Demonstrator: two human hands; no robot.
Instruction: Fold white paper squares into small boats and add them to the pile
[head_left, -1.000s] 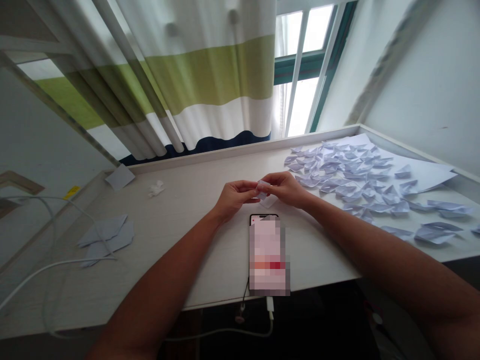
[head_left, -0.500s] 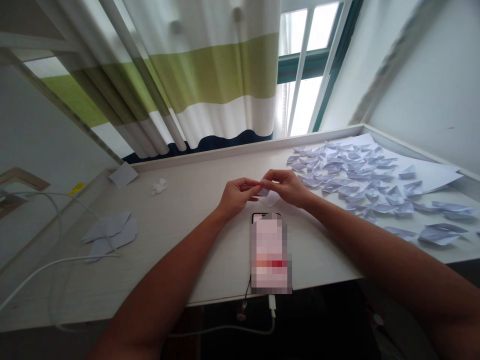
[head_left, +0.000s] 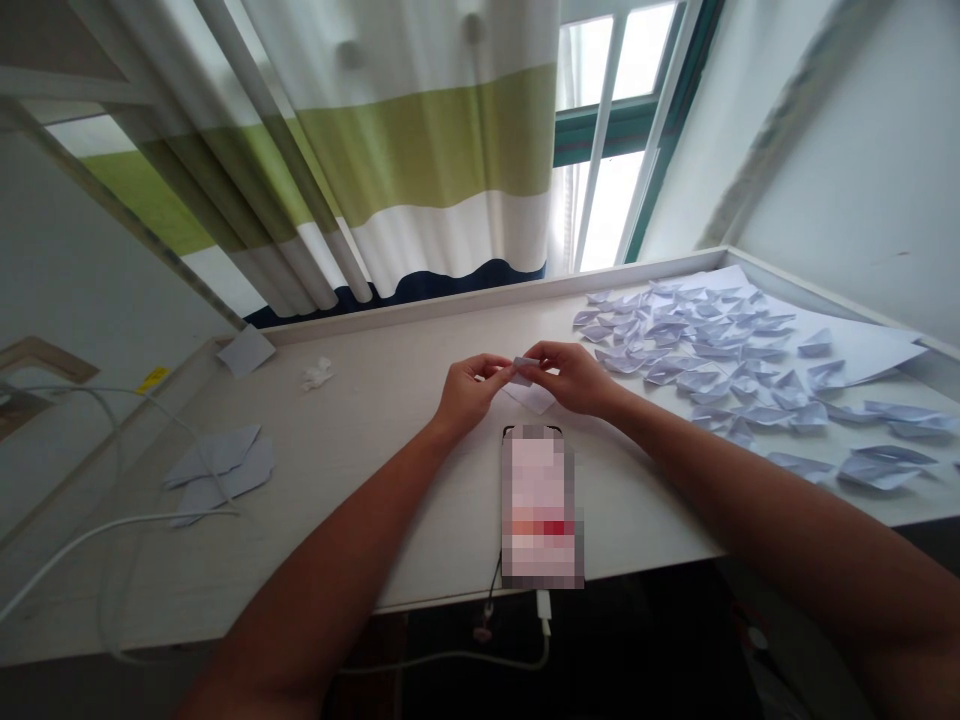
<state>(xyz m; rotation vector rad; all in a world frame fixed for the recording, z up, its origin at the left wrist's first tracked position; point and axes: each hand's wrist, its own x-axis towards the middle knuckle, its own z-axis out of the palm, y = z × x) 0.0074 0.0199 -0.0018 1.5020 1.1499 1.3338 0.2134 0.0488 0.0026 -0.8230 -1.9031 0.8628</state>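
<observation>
Between my two hands is a small folded piece of white paper [head_left: 527, 370], held above the middle of the desk. My left hand [head_left: 474, 390] pinches its left side with thumb and fingers. On its right side, my right hand [head_left: 571, 375] grips it the same way, thumb in front. Another white paper sheet [head_left: 531, 398] shows just below the fingers; whether it touches the folded piece I cannot tell. Many folded paper boats [head_left: 697, 335] lie crowded on the desk to the right of my right hand.
A phone [head_left: 540, 505] with a blurred screen lies at the desk's front edge, a white charging cable [head_left: 545, 610] plugged into it. Loose paper pieces [head_left: 225, 470] and a crumpled tissue [head_left: 316, 374] lie to the left. Large sheets [head_left: 862, 340] sit under the boats. A raised rim [head_left: 420, 317] borders the desk.
The folded paper has turned between my fingers, and a flat upper edge now shows above them. Both hands stay in nearly the same place.
</observation>
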